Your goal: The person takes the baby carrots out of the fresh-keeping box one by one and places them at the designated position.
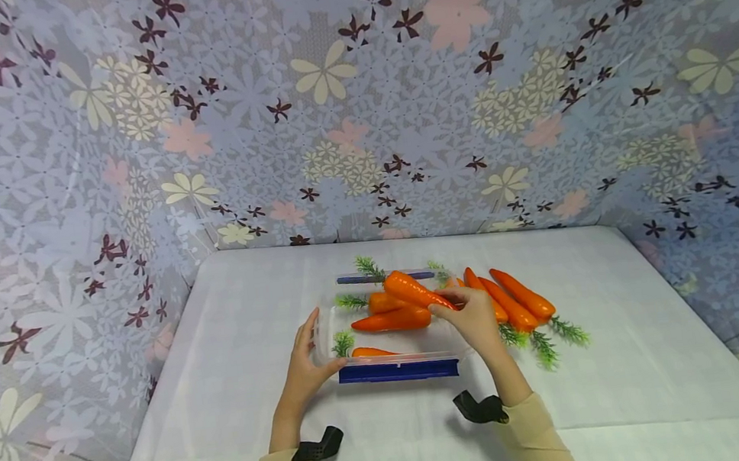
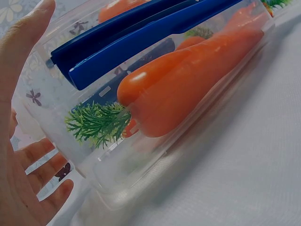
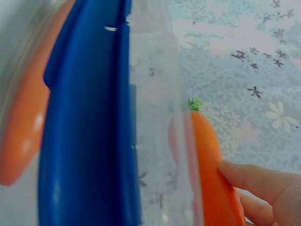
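In the head view, a clear plastic box (image 1: 392, 360) with blue clip flaps stands on the table. Three orange toy carrots lie in it: a front carrot (image 1: 372, 352), a middle carrot (image 1: 394, 321) and one partly hidden behind that (image 1: 381, 302). My right hand (image 1: 476, 321) pinches another carrot (image 1: 411, 289) near its thin end, above the box, its green top towards the back left. The left hand (image 1: 304, 361) rests at the box's left side, thumb near the front corner, fingers fairly straight. Through the box wall, the left wrist view shows the front carrot (image 2: 178, 89).
Right of the box several more carrots (image 1: 520, 300) lie in a bunch, green tops towards the front right. White cloth (image 1: 634, 352) covers the table. Flowered fabric (image 1: 356, 124) rises behind and at both sides.
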`<state>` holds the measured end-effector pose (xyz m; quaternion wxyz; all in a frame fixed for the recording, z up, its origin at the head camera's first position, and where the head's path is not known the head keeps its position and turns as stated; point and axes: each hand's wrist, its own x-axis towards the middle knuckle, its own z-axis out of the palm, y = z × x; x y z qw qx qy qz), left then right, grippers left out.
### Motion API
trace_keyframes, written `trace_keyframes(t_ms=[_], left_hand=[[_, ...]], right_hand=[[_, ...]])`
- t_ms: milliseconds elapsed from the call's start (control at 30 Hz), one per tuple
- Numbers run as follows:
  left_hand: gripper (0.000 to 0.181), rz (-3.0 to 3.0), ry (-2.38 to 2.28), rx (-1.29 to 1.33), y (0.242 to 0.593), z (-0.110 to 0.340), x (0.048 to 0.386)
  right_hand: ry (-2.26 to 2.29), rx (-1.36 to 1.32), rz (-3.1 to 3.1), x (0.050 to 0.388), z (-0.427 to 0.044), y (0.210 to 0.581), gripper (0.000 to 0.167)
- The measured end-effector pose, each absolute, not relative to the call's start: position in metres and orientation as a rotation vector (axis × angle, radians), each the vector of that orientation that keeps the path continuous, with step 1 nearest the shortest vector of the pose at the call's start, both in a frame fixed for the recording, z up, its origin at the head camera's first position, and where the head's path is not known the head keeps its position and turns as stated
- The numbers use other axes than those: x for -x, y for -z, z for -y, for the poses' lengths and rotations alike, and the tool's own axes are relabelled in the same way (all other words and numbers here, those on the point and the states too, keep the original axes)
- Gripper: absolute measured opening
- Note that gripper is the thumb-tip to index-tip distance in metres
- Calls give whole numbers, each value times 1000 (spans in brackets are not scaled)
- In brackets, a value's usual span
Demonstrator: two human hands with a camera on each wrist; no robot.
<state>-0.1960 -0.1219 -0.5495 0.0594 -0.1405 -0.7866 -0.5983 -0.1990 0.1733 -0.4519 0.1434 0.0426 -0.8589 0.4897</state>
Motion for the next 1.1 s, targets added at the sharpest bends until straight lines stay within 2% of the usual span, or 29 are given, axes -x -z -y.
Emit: trace_keyframes(t_ms=[300,667,833,1100], left_hand=[[97,2406,1816,404,546,121,195],[93,2414,1841,429,505,118,176],[92,2410,1838,420,504,118,177],[95,2391,1861,442,506,118,179]], right_hand=[[-1383,-17,2380,196,-191,446,30],[-1424,201,2329,192,-215,442,32],[-1450,246,2276,194,-228,440,34],[-1321,287,2219,193,-247,448,28]])
